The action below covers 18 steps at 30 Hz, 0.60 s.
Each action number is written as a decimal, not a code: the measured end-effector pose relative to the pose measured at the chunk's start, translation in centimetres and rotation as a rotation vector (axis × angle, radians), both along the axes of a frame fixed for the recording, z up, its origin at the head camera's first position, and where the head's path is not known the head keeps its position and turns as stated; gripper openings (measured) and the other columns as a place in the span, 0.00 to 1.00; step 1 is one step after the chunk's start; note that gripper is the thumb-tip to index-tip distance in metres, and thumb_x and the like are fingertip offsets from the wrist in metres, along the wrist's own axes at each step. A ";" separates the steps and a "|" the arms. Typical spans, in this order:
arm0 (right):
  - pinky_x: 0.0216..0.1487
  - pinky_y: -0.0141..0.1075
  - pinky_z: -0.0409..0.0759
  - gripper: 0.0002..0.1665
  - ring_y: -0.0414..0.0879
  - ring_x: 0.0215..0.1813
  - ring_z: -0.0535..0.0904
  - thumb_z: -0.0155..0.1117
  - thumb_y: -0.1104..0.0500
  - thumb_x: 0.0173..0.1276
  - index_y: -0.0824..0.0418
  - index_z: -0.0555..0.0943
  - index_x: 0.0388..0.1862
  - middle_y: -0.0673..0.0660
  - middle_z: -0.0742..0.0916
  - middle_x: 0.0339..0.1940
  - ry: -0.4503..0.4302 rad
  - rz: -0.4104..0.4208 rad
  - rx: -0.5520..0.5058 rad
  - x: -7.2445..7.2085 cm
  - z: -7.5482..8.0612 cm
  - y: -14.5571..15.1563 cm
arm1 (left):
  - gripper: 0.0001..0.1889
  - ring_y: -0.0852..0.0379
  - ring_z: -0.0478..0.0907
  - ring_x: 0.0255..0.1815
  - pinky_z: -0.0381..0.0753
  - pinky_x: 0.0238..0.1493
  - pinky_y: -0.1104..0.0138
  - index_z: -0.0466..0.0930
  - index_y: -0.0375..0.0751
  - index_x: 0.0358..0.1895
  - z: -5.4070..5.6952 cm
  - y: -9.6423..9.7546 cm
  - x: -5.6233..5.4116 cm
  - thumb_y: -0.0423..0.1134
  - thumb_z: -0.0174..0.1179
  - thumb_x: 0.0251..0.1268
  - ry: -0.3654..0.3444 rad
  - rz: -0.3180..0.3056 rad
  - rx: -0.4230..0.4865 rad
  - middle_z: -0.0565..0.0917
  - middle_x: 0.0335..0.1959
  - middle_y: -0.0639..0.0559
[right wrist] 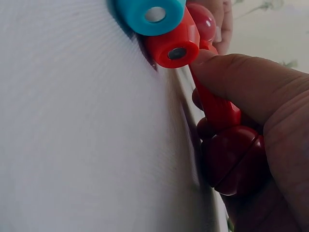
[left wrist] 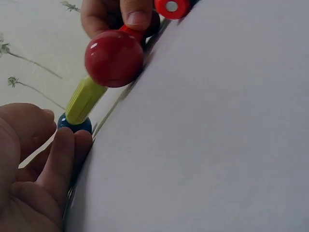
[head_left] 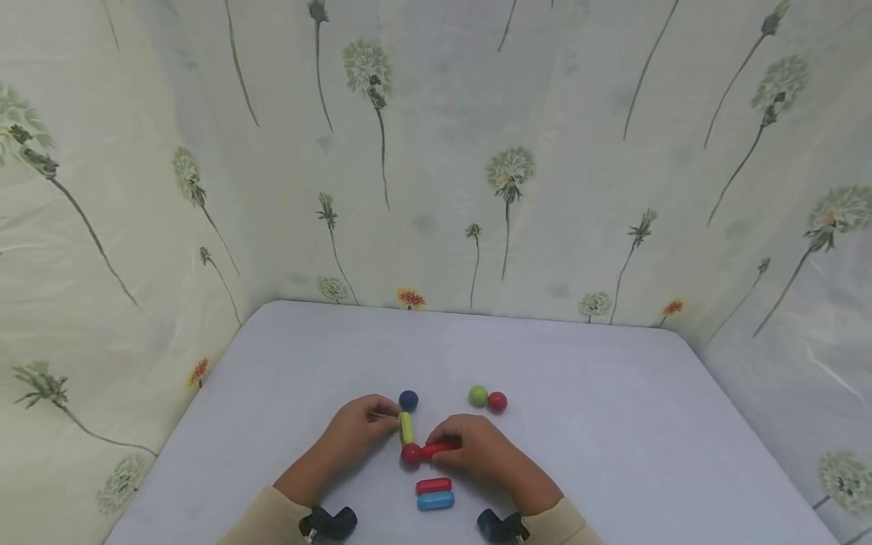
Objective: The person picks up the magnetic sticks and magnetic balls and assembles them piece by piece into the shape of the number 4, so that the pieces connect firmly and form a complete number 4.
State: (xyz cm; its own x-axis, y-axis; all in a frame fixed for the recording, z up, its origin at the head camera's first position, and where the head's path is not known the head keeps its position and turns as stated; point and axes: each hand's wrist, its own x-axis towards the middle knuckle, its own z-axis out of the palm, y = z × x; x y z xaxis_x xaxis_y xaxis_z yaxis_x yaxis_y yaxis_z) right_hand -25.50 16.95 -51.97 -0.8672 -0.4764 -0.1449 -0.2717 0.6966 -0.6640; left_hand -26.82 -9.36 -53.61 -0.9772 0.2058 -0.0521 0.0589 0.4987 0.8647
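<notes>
Two bare hands work over a white table (head_left: 579,393), low in the centre of the head view. The left hand (head_left: 359,425), left of centre, has its thumb and fingers bent close together beside the upper end of a yellow-green rod (head_left: 406,429); whether they grip it, I cannot tell. A dark blue ball (head_left: 408,400) sits at that upper end, and a glossy red ball (head_left: 411,456) meets the lower end.

The right hand (head_left: 480,448), right of centre, pinches a red rod (head_left: 439,450) between thumb and fingers, its left tip against the glossy red ball. The right wrist view shows a second red ball, dark and seamed (right wrist: 234,162), at the rod's other end, close to the palm.

Below the hands in the head view, a loose red rod (head_left: 434,486) lies side by side with a light blue rod (head_left: 436,500); silvery discs show in their ends in the right wrist view. Above the right hand, a lime green ball (head_left: 478,395) and a crimson ball (head_left: 498,402) touch. Dandelion-printed sheeting (head_left: 436,113) fills the upper frame. Beige sleeves (head_left: 269,518) enter from the bottom edge.
</notes>
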 end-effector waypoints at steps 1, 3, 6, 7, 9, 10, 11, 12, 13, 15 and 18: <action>0.52 0.39 0.83 0.12 0.39 0.47 0.80 0.78 0.49 0.66 0.37 0.88 0.48 0.36 0.86 0.43 0.000 0.001 0.002 0.0 0.0 0.0 | 0.09 0.59 0.84 0.48 0.85 0.53 0.57 0.86 0.53 0.49 0.1 -0.1 0.0 0.47 0.68 0.70 -0.008 0.016 0.000 0.87 0.47 0.58; 0.52 0.39 0.83 0.12 0.39 0.47 0.80 0.78 0.49 0.66 0.37 0.88 0.48 0.36 0.86 0.43 -0.002 -0.001 0.002 0.0 -0.1 0.1 | 0.08 0.59 0.84 0.46 0.86 0.51 0.59 0.85 0.52 0.50 0.2 -0.2 -0.2 0.46 0.66 0.72 -0.030 0.046 0.020 0.87 0.46 0.57; 0.52 0.38 0.83 0.12 0.39 0.46 0.80 0.78 0.48 0.66 0.37 0.88 0.48 0.36 0.86 0.43 0.001 -0.004 0.010 0.1 0.0 0.1 | 0.09 0.58 0.85 0.43 0.87 0.47 0.62 0.84 0.49 0.51 0.4 -0.2 -0.7 0.42 0.63 0.74 -0.059 0.072 0.061 0.86 0.47 0.53; 0.52 0.38 0.83 0.13 0.39 0.46 0.80 0.78 0.48 0.66 0.38 0.88 0.48 0.37 0.86 0.43 0.002 -0.006 0.010 0.1 0.0 0.2 | 0.09 0.57 0.85 0.42 0.88 0.46 0.63 0.84 0.48 0.52 0.5 -0.1 -1.0 0.42 0.62 0.74 -0.066 0.069 0.072 0.86 0.47 0.52; 0.51 0.38 0.83 0.13 0.40 0.45 0.80 0.78 0.49 0.66 0.39 0.88 0.48 0.37 0.86 0.42 0.001 -0.013 0.008 0.1 0.1 0.3 | 0.09 0.56 0.85 0.40 0.87 0.43 0.64 0.84 0.49 0.53 0.7 0.1 -1.5 0.41 0.62 0.75 -0.070 0.058 0.073 0.85 0.49 0.51; 0.51 0.38 0.83 0.13 0.40 0.45 0.80 0.78 0.49 0.65 0.39 0.88 0.48 0.37 0.86 0.42 0.001 -0.017 0.008 0.1 0.2 0.3 | 0.10 0.56 0.85 0.39 0.87 0.43 0.64 0.84 0.49 0.53 0.8 0.3 -1.8 0.42 0.63 0.74 -0.067 0.048 0.064 0.85 0.49 0.51; 0.51 0.38 0.83 0.13 0.40 0.45 0.80 0.78 0.49 0.65 0.39 0.88 0.48 0.37 0.86 0.42 0.000 -0.020 0.006 0.2 0.2 0.4 | 0.10 0.56 0.84 0.40 0.87 0.43 0.64 0.84 0.51 0.54 0.9 0.5 -2.1 0.42 0.63 0.74 -0.062 0.038 0.051 0.85 0.50 0.52; 0.51 0.38 0.83 0.13 0.40 0.45 0.80 0.78 0.50 0.65 0.39 0.88 0.48 0.37 0.86 0.42 0.001 -0.021 0.003 0.2 0.2 0.4 | 0.10 0.56 0.84 0.40 0.87 0.43 0.64 0.84 0.51 0.54 0.9 0.6 -2.4 0.43 0.64 0.74 -0.055 0.023 0.038 0.85 0.51 0.52; 0.52 0.38 0.83 0.12 0.40 0.45 0.80 0.78 0.50 0.66 0.40 0.88 0.48 0.38 0.86 0.42 0.001 -0.022 0.000 0.2 0.2 0.5 | 0.11 0.56 0.84 0.42 0.87 0.44 0.63 0.84 0.52 0.56 1.1 0.8 -2.7 0.44 0.65 0.73 -0.051 0.010 0.023 0.85 0.52 0.52; 0.52 0.38 0.83 0.12 0.40 0.46 0.80 0.77 0.50 0.66 0.40 0.88 0.48 0.37 0.86 0.42 0.004 -0.019 -0.001 0.3 0.2 0.5 | 0.14 0.55 0.84 0.47 0.88 0.46 0.62 0.84 0.54 0.58 1.4 1.0 -3.2 0.44 0.67 0.73 -0.041 -0.021 -0.007 0.84 0.56 0.52; 0.52 0.38 0.83 0.12 0.39 0.46 0.80 0.77 0.50 0.66 0.39 0.88 0.48 0.37 0.86 0.42 0.005 -0.016 -0.004 0.3 0.0 0.6 | 0.17 0.52 0.84 0.55 0.88 0.51 0.58 0.83 0.55 0.61 1.6 1.2 -3.7 0.45 0.68 0.72 -0.037 -0.070 -0.039 0.82 0.62 0.51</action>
State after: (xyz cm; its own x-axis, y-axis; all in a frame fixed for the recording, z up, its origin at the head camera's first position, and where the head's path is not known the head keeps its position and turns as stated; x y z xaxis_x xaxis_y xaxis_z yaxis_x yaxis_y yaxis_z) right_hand -25.16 17.52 -51.97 -0.8756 -0.4626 -0.1391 -0.2633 0.6984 -0.6655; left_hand -30.54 -8.16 -52.00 -0.9577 0.2706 -0.0978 0.0628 0.5283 0.8467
